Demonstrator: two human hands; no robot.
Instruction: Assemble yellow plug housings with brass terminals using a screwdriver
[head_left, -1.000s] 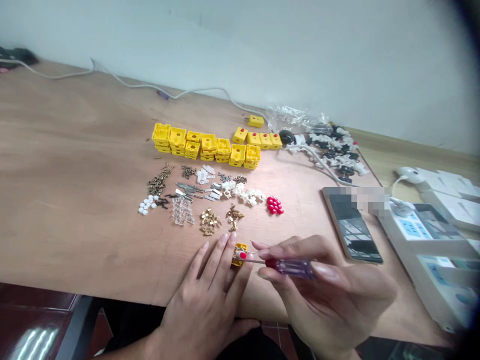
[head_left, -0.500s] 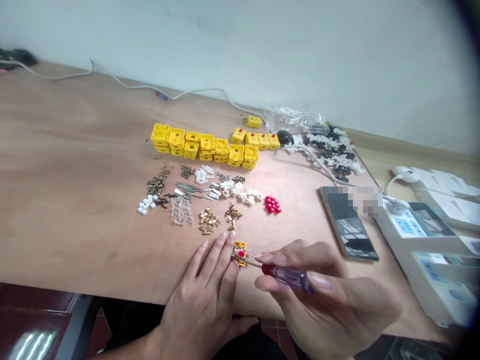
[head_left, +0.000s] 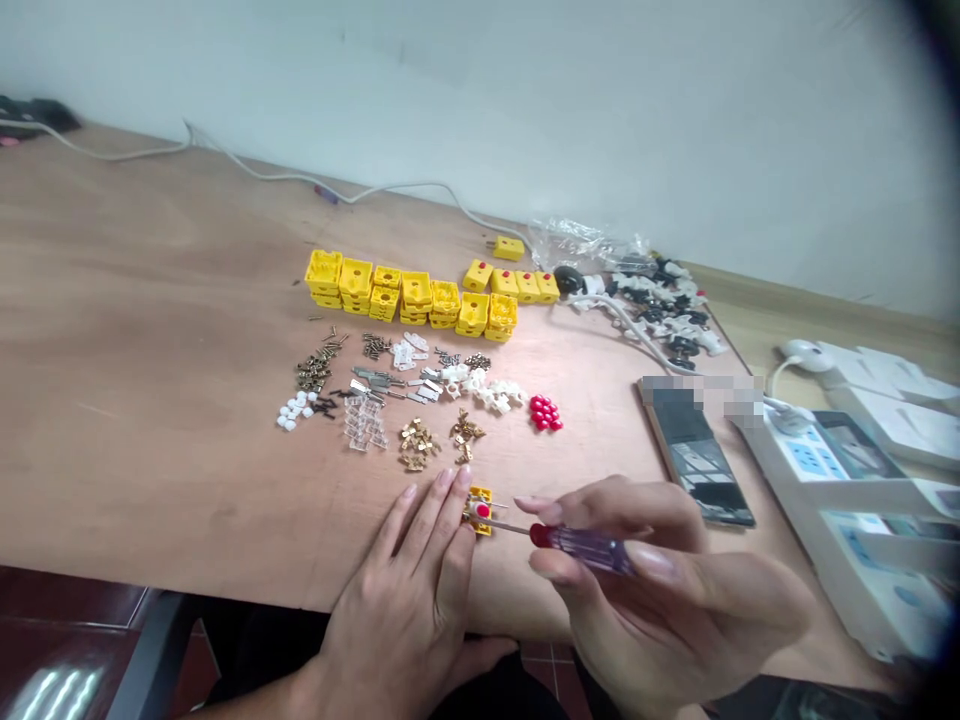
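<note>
A small yellow plug case point(head_left: 486, 496) lies on the wooden table point(head_left: 187, 400), just in front of the person. A round red button point(head_left: 483, 511) sits in it. The left hand point(head_left: 412, 590) comes in from 8 o'clock and covers the case's left side. Its two middle fingers are together and its little finger is apart. I cannot tell if they pinch the case.

The right hand point(head_left: 675, 590) is at 4 o'clock, its fingers clamped on the see-through purple handle of a screwdriver point(head_left: 589, 549). The metal rod points to 9 o'clock and reaches the case by the button. The tip is too small to see well.

Going round the case, shiny brass bits point(head_left: 418, 443) lie in two heaps, at 11 and 12 o'clock. More red buttons point(head_left: 545, 413) are at 1 o'clock. A phone point(head_left: 697, 450) is between 2 and 3 o'clock. Stacked yellow cases point(head_left: 415, 288) stand farther off at 11 o'clock.
</note>
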